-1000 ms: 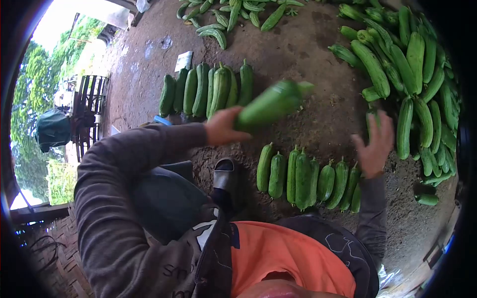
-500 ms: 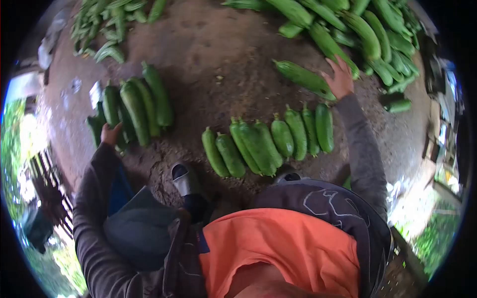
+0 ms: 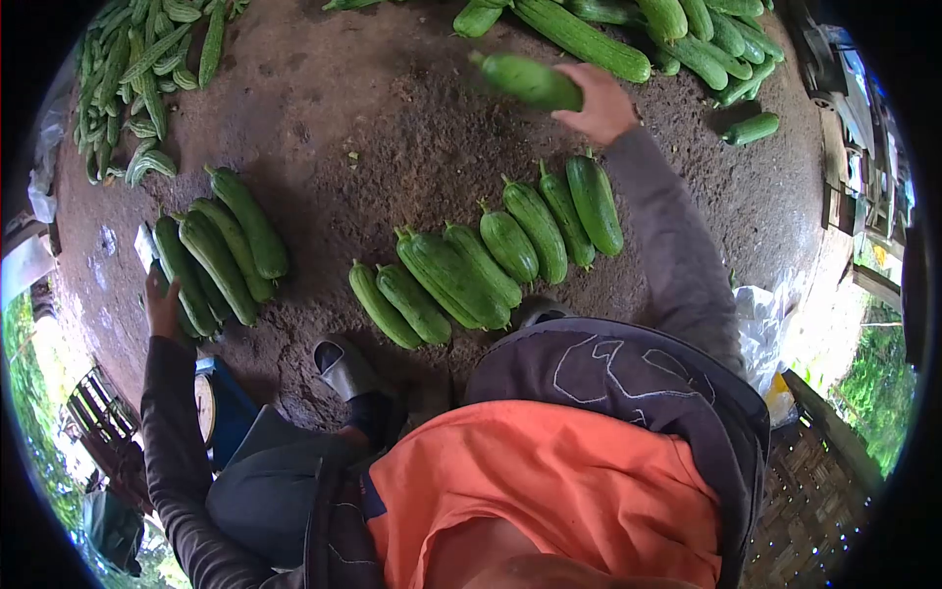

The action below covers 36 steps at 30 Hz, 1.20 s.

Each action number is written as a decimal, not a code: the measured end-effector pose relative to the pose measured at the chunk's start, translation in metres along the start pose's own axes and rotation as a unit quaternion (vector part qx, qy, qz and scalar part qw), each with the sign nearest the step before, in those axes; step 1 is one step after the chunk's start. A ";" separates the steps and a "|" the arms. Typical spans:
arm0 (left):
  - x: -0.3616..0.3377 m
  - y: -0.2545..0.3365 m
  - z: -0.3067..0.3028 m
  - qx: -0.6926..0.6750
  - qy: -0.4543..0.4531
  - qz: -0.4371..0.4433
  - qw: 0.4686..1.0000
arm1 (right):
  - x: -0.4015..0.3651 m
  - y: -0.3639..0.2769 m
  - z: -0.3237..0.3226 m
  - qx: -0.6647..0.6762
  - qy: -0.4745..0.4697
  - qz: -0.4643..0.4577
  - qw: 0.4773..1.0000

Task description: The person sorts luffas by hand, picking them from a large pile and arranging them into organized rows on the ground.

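Observation:
In my right hand (image 3: 601, 106) is a green sponge gourd (image 3: 530, 80), gripped at its thick end and slightly blurred, its stem pointing left. It is above the dirt floor, beyond a row of several sponge gourds (image 3: 505, 245) laid side by side before my feet. My left hand (image 3: 163, 306) is closed at the outer edge of the left group of sponge gourds (image 3: 211, 253), thumb and fingers around the leftmost gourd, mostly hidden by the hand and its neighbours.
A heap of sponge gourds (image 3: 687, 39) lies at the far right, with a short gourd (image 3: 752, 129) apart from it. Bitter gourds (image 3: 137, 69) are piled at the far left. A blue scale (image 3: 224, 407) stands beside my left leg. Clear plastic (image 3: 760, 319) lies at the right.
My right hand has taken hold of the loose sponge gourd near the heap and lifted it up and to the left. My left hand stays at the left group while the view has shifted.

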<state>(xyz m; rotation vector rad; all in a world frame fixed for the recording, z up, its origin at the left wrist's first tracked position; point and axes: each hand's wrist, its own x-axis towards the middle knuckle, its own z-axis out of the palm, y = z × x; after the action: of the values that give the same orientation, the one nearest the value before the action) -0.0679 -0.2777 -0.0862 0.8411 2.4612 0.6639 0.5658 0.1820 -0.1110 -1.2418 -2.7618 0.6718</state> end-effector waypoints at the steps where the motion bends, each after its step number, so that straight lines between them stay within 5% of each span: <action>1: 0.000 0.023 -0.001 0.023 0.017 0.028 0.999 | -0.003 -0.001 -0.012 0.085 0.025 0.020 0.996; 4: -0.018 0.135 0.028 0.090 -0.015 0.221 0.971 | -0.020 -0.022 -0.038 0.356 0.061 0.054 0.931; 8: -0.074 0.273 0.079 0.115 -0.159 0.324 0.925 | -0.064 -0.067 -0.053 0.594 -0.002 0.104 0.798; 11: -0.097 0.275 0.097 0.089 -0.237 0.317 0.914 | -0.094 -0.096 -0.036 0.631 -0.080 0.140 0.759; 15: -0.130 0.291 0.112 -0.076 -0.413 0.140 0.897 | -0.094 -0.142 -0.004 0.606 -0.203 0.111 0.761; 17: -0.147 0.304 0.128 -0.266 -0.480 0.015 0.836 | -0.078 -0.185 -0.011 0.591 -0.268 0.063 0.758; 19: -0.161 0.315 0.145 -0.374 -0.490 0.051 0.785 | -0.075 -0.220 -0.013 0.605 -0.310 0.021 0.734; 20: -0.167 0.313 0.148 -0.326 -0.443 0.014 0.835 | -0.075 -0.232 -0.014 0.609 -0.327 0.009 0.723; 22: -0.163 0.307 0.136 -0.403 -0.424 -0.101 0.805 | -0.070 -0.243 -0.011 0.544 -0.335 -0.095 0.763; 26: -0.136 0.242 0.087 -0.227 -0.315 -0.038 0.921 | -0.068 -0.255 -0.040 0.389 -0.377 -0.167 0.824; 28: -0.118 0.191 0.040 -0.196 -0.247 -0.017 0.949 | -0.074 -0.240 -0.036 0.403 -0.369 -0.129 0.827; 32: -0.074 0.019 -0.046 0.039 0.066 -0.019 0.997 | -0.086 -0.187 -0.010 0.421 -0.345 -0.020 0.839; 33: -0.083 0.043 -0.068 0.161 0.102 -0.057 0.980 | -0.088 -0.178 -0.008 0.400 -0.336 -0.008 0.852; 36: -0.064 -0.020 -0.095 0.224 0.133 -0.110 0.959 | -0.083 -0.159 -0.006 0.337 -0.299 0.030 0.892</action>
<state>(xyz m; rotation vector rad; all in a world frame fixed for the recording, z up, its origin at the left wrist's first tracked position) -0.0836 -0.3617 -0.0066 0.6468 2.9552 0.1417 0.5113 0.0317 -0.0299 -1.0640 -2.4377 2.0906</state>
